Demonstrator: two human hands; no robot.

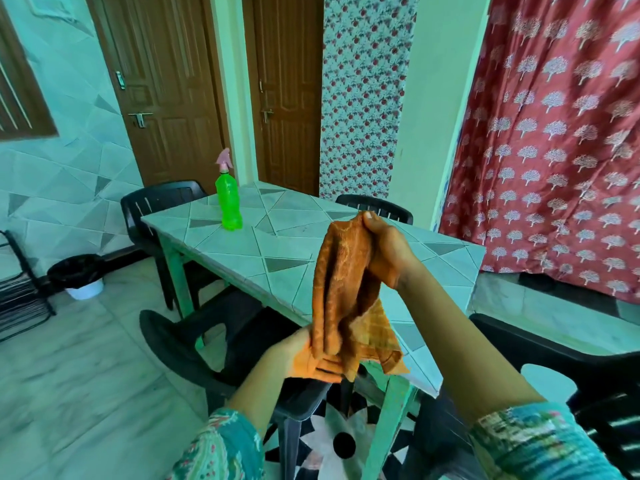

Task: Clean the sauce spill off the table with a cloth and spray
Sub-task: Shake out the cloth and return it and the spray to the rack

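Observation:
An orange cloth (341, 289) hangs in the air over the near corner of the tiled table (298, 251). My right hand (388, 251) pinches its top end, raised above the table. My left hand (311, 358) grips the cloth's lower end, below the table edge. A green spray bottle (228, 204) with a pink trigger head stands upright on the far left part of the table, well away from both hands. No sauce spill is visible on the tabletop from here.
Black plastic chairs stand around the table: one near left (207, 341), one far left (156, 199), one at the far side (374, 204), one at the right (571, 368). A bin with a black liner (78, 275) sits on the floor at left. A red curtain (554, 143) hangs at right.

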